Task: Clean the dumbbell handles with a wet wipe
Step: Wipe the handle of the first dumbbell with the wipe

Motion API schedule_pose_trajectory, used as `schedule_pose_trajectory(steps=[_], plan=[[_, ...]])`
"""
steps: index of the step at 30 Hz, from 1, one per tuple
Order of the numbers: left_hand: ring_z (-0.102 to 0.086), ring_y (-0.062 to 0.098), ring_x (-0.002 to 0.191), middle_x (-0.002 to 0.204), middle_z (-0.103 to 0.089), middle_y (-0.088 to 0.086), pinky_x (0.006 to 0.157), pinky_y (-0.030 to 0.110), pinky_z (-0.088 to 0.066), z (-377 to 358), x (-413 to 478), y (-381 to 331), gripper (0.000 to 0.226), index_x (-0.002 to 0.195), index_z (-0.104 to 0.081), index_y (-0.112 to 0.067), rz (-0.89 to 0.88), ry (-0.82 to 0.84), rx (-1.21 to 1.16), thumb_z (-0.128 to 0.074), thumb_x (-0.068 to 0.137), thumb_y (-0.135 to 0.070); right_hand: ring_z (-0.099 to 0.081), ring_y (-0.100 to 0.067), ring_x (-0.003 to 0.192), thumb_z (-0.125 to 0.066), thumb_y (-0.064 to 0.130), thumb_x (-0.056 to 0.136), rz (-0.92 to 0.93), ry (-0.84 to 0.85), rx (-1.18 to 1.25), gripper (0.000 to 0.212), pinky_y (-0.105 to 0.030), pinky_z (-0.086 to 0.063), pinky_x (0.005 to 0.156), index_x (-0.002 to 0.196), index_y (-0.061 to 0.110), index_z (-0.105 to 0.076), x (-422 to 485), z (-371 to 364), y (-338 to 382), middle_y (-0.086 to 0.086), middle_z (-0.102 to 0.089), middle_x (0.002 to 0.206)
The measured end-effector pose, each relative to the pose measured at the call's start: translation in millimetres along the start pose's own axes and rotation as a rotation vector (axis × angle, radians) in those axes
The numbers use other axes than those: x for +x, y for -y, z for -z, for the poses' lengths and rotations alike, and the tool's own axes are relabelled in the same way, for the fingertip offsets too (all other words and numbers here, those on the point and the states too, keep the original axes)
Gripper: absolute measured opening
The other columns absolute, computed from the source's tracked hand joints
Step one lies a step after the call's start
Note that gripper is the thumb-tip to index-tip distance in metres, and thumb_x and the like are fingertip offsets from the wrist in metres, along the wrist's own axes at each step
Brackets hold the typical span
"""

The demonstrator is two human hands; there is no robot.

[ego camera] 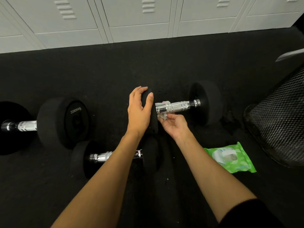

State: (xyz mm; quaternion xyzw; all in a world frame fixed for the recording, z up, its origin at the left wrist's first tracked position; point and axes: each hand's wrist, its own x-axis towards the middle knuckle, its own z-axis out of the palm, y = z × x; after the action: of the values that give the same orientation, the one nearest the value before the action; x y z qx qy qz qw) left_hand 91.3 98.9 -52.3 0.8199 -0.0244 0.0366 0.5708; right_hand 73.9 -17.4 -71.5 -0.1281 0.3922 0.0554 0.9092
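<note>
A black dumbbell lies on the floor with a chrome handle between two round heads. My left hand grips the near-left head from above. My right hand is cupped under the handle's left end, fingers curled around it. It holds a white wet wipe wrapped around that end of the handle. The far head stands to the right. A second dumbbell lies nearer me, partly under my left forearm. A third dumbbell lies at the left.
A green pack of wet wipes lies on the black rubber floor at my right. A black mesh bin stands at the far right. Grey lockers line the back wall.
</note>
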Motion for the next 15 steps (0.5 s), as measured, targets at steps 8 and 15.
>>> schedule_pose_trajectory(steps=[8,15], plan=[[-0.044,0.004,0.124,0.133,-0.045,-0.007,0.102,0.015,-0.035,-0.5,0.3,-0.7,0.03,0.123,-0.055,-0.024,0.001,-0.012,0.007,-0.051,0.096,-0.036,-0.045,-0.04,0.128,-0.028,-0.009,0.096,-0.082,0.108,-0.083,0.042,-0.047,-0.034,0.11,0.135,-0.007,-0.043,-22.2,30.9,0.6,-0.03,-0.047,0.135],[-0.045,0.003,0.123,0.132,-0.046,-0.008,0.108,0.03,-0.037,-0.2,2.1,-1.9,0.029,0.122,-0.055,-0.025,0.018,-0.016,0.004,-0.051,0.096,-0.037,-0.05,-0.039,0.122,-0.026,-0.011,0.095,-0.035,0.036,-0.15,0.043,-0.042,-0.049,0.09,0.134,-0.009,-0.041,-11.0,11.8,1.7,-0.03,-0.053,0.125]])
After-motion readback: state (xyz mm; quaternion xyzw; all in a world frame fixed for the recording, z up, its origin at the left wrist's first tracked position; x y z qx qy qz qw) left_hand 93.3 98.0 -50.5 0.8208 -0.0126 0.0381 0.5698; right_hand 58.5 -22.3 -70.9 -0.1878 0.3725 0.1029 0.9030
